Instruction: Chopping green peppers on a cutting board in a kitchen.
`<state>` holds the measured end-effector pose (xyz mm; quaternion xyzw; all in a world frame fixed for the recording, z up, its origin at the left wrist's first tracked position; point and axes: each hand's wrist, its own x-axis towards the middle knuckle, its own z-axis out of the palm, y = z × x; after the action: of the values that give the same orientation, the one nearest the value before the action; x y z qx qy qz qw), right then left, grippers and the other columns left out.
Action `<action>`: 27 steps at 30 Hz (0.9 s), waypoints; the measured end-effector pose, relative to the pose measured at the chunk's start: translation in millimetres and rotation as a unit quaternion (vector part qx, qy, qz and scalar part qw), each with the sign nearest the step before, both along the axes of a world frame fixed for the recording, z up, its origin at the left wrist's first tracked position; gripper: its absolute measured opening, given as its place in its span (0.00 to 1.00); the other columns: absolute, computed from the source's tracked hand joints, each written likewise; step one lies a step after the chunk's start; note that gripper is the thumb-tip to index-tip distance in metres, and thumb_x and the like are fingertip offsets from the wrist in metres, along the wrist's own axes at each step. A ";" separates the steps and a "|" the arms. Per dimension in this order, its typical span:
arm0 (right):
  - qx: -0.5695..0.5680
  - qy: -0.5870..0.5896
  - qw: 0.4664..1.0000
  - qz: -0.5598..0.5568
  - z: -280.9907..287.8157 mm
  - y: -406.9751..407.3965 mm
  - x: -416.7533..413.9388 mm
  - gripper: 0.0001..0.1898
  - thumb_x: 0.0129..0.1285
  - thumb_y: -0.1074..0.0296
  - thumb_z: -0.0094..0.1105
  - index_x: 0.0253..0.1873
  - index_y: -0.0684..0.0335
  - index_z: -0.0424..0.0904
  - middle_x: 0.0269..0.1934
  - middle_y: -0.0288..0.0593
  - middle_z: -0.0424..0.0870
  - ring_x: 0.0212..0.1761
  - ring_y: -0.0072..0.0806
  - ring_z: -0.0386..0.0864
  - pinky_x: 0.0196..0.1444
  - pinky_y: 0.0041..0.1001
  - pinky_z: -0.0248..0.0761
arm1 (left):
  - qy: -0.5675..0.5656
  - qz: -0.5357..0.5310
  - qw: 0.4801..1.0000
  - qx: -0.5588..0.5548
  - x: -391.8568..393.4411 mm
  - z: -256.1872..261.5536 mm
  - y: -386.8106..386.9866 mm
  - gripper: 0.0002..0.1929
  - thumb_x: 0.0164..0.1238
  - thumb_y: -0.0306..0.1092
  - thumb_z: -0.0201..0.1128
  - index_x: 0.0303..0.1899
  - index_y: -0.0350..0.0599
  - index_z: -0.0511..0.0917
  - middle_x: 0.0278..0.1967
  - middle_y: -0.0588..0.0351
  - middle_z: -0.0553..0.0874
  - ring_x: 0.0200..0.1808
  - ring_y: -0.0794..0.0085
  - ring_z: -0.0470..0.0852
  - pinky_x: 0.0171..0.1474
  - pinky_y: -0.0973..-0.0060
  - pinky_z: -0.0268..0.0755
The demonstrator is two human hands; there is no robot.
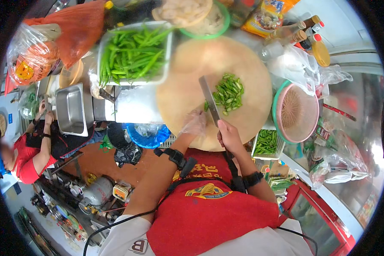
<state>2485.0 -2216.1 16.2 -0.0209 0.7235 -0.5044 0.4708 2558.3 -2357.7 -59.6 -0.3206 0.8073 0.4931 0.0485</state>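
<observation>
My right hand [228, 134] is closed round the handle of a cleaver [208, 96], whose blade stands on edge on a round chopping board [185, 67]. Right of the blade lies a pile of sliced green chili peppers [228, 92]. My left hand [194, 122], in a clear plastic glove, rests on the board left of the blade, its fingers bent; a short green piece [206, 106] lies between its fingertips and the blade. Whether the fingers hold anything is hidden. A white tray [169, 54] heaped with whole green chili peppers [134, 52] stands beyond the board at the left.
Pink and green baskets [297, 112] stand right of the board, above a white basket of cut green peppers [266, 142]. Bowls [208, 24] touch the board's far side. A steel pan [71, 110] is at left, near a co-worker in red [35, 153]. Bottles [307, 35] stand at back right.
</observation>
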 end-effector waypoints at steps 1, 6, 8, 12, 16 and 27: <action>0.004 -0.016 1.000 0.020 -4.5 -1.2 -1.2 0.21 0.71 0.51 0.44 0.55 0.62 0.75 0.15 0.33 0.69 0.12 0.17 0.65 0.14 0.22 0.59 | 0.002 -0.001 1.000 0.001 -1.0 -0.3 -0.2 0.11 0.65 0.37 0.52 0.33 0.41 0.79 0.28 0.42 0.81 0.31 0.53 0.81 0.36 0.59 0.72; 0.005 -0.006 1.000 -0.001 6.8 4.2 5.2 0.21 0.71 0.51 0.44 0.53 0.62 0.76 0.14 0.33 0.68 0.12 0.17 0.64 0.15 0.22 0.58 | -0.115 0.016 0.993 0.031 -3.5 -8.5 -4.6 0.11 0.65 0.38 0.51 0.35 0.42 0.78 0.29 0.42 0.81 0.31 0.53 0.82 0.37 0.59 0.72; -0.019 0.006 1.000 0.000 -0.4 6.8 5.3 0.20 0.72 0.51 0.43 0.52 0.62 0.76 0.14 0.33 0.68 0.12 0.17 0.63 0.15 0.22 0.58 | -0.063 0.006 0.997 -0.051 0.0 -8.0 -0.1 0.11 0.65 0.38 0.52 0.34 0.42 0.78 0.29 0.43 0.81 0.31 0.54 0.82 0.35 0.61 0.72; 0.005 -0.029 1.000 0.005 11.8 3.5 0.6 0.20 0.71 0.51 0.45 0.51 0.61 0.76 0.14 0.32 0.67 0.12 0.16 0.63 0.15 0.22 0.58 | -0.053 0.016 0.998 -0.017 -3.4 5.1 -4.2 0.09 0.65 0.36 0.52 0.33 0.43 0.77 0.25 0.47 0.80 0.26 0.60 0.81 0.31 0.65 0.72; -0.008 -0.029 0.999 0.015 -0.8 0.9 2.8 0.19 0.71 0.51 0.46 0.50 0.61 0.77 0.14 0.32 0.67 0.12 0.17 0.63 0.14 0.22 0.58 | 0.028 0.068 0.981 0.178 0.4 5.9 -3.6 0.09 0.66 0.37 0.53 0.33 0.43 0.77 0.23 0.50 0.79 0.24 0.64 0.80 0.29 0.67 0.72; 0.019 -0.026 0.999 0.020 -6.3 6.4 -11.7 0.20 0.70 0.48 0.47 0.43 0.61 0.76 0.15 0.34 0.69 0.11 0.18 0.64 0.13 0.21 0.58 | -0.044 0.036 0.996 -0.074 9.0 7.5 -14.9 0.14 0.67 0.43 0.54 0.37 0.41 0.78 0.25 0.47 0.80 0.28 0.65 0.78 0.36 0.66 0.72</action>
<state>2473.4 -2209.8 10.0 -0.0133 0.7200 -0.4816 0.4994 2567.3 -2372.6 -52.1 -0.3731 0.8268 0.4189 0.0423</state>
